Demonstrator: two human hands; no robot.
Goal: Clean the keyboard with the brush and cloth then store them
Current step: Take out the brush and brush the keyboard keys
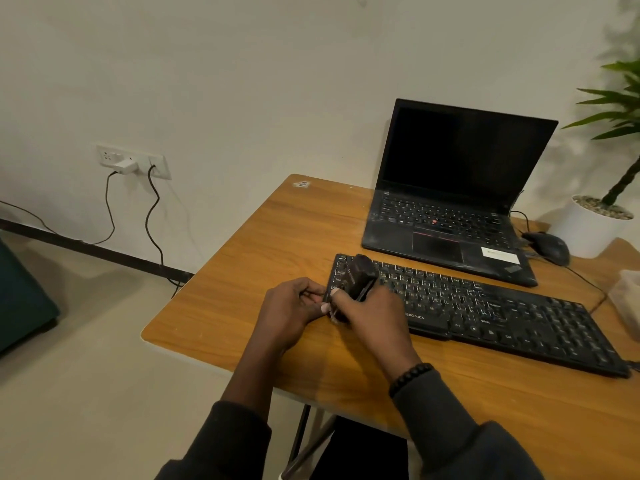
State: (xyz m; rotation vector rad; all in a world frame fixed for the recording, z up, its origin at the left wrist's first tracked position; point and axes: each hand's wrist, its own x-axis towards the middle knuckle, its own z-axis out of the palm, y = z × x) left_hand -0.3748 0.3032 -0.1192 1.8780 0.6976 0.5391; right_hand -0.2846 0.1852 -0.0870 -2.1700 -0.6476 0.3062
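A white pot (585, 233) at the tabletop's (277, 244) far right corner holds a plant (620, 133). My right hand (370, 313) grasps a dark brush (360, 277) over the keyboard's (502, 313) left end; my left hand (291, 308) pinches its edge.

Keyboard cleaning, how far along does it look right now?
Early to midway. Nothing shows as finished. The right hand grips a dark brush at the left end of the keyboard, and the left hand holds the keyboard's left edge. Left to do, judging by that: the remaining keys, the cloth wipe (no cloth visible), then storing both.
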